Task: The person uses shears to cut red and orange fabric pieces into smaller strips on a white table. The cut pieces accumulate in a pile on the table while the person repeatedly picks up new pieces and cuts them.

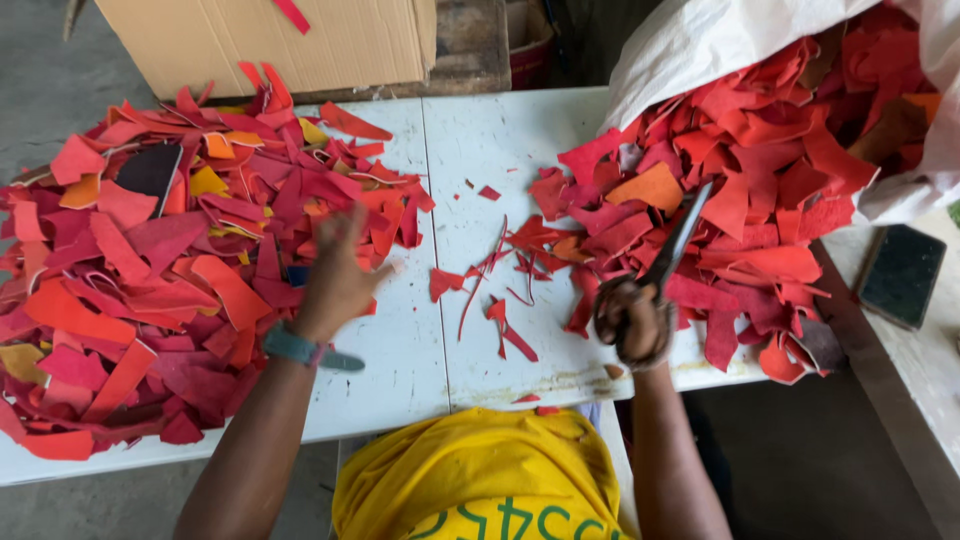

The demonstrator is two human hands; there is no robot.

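The left hand (pixel 335 275) lies open, fingers spread, on the near edge of a broad heap of red and orange scraps (pixel 150 260) at the left of the white table (pixel 400 370). The right hand (pixel 632 322) is closed round the handles of dark scissors (pixel 672 245), blades pointing far-right into a second heap (pixel 740 190) spilling from a white sack (pixel 700 40). Judging by the two heaps, much is already sorted left, yet plenty remains at right; thin trimmings (pixel 505 275) lie between. The sack's depth is cut off, and the blurred fingers hide whatever lies under them.
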